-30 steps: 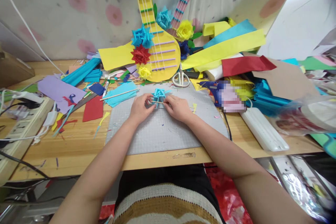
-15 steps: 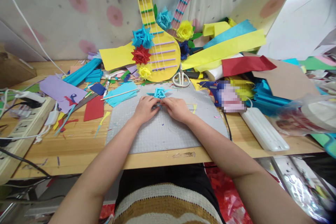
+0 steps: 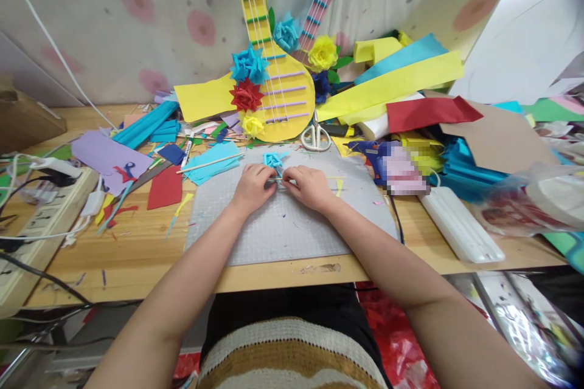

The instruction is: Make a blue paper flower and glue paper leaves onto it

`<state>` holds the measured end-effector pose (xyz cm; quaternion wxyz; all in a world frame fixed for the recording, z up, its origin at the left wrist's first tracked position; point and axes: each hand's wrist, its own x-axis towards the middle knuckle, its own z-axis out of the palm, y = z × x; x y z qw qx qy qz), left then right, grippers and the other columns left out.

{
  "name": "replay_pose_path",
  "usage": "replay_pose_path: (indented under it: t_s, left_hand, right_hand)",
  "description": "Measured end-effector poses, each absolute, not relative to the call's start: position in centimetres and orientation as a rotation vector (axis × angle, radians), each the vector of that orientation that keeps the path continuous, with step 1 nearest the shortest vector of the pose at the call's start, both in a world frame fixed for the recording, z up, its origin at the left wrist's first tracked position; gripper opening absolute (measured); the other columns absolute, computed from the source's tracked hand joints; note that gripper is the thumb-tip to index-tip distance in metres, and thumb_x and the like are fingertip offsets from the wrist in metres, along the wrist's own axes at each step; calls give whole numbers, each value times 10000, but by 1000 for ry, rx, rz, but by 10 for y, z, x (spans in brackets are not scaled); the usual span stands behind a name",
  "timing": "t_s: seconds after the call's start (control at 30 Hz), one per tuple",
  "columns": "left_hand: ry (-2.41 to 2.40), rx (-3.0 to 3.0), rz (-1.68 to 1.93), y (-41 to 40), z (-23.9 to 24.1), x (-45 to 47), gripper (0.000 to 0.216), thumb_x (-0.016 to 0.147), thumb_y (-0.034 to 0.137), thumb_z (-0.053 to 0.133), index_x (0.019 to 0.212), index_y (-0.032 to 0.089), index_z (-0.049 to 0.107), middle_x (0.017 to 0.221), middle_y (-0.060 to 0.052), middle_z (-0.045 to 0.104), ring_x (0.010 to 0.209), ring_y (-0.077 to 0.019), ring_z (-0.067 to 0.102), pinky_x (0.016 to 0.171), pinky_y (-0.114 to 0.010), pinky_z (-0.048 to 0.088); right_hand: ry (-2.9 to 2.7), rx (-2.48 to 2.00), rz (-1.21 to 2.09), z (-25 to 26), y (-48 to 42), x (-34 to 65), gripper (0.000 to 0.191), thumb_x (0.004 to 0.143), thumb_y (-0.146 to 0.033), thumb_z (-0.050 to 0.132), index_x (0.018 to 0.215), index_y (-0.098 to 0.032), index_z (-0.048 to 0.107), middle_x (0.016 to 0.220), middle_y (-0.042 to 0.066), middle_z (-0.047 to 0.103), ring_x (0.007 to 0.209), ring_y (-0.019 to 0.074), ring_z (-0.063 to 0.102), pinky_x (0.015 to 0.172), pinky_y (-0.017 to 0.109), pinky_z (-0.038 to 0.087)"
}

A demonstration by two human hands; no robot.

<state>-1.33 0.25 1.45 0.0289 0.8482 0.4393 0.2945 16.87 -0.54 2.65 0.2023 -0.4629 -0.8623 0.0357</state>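
A small blue paper flower point(image 3: 274, 160) sits just beyond my fingertips on the grey cutting mat point(image 3: 274, 231). My left hand point(image 3: 256, 187) is closed, thumb and fingers pinching the blue paper at the flower's near side. Close beside it, my right hand point(image 3: 310, 187) is closed on a thin pale stick point(image 3: 335, 179), whose end sticks out to the right past the knuckles. A bit of blue shows in the narrow gap between the two hands; the fingers hide how paper and stick meet. A yellow paper scrap point(image 3: 339, 187) lies right of my right hand.
A yellow paper guitar point(image 3: 292, 85) with paper flowers leans at the back. White-handled scissors point(image 3: 316, 137) lie behind the mat. Blue paper sheets point(image 3: 214, 164) and a red piece point(image 3: 164, 187) are at left, a power strip point(image 3: 55, 225) farther left, a white box-shaped device point(image 3: 460, 225) at right.
The blue flower has turned and shifted slightly left between my fingers. My hands have moved a little apart, and the view has drifted slightly.
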Motion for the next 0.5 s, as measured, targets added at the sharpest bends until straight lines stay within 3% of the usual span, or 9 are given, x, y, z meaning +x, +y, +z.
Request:
replay_pose_path:
  t_s: [0.2, 0.5]
  left_hand:
    - [1413, 2734, 858, 1, 14, -12, 191, 743, 192, 537, 922, 212, 601, 876, -47, 632, 880, -203, 556, 827, -368, 361]
    - [1404, 2753, 867, 0, 15, -10, 159, 743, 152, 503, 851, 209, 605, 871, -48, 627, 868, -198, 552, 831, -370, 356]
  right_hand:
    - [-2408, -1273, 105, 23, -4, 168, 164, 860, -328, 465, 883, -197, 560, 832, 35, 640, 767, 155, 533, 628, 254, 288]
    - [-2361, -1297, 81, 22, -3, 167, 240, 862, -405, 449, 845, -192, 557, 798, 42, 622, 770, 162, 516, 639, 263, 299]
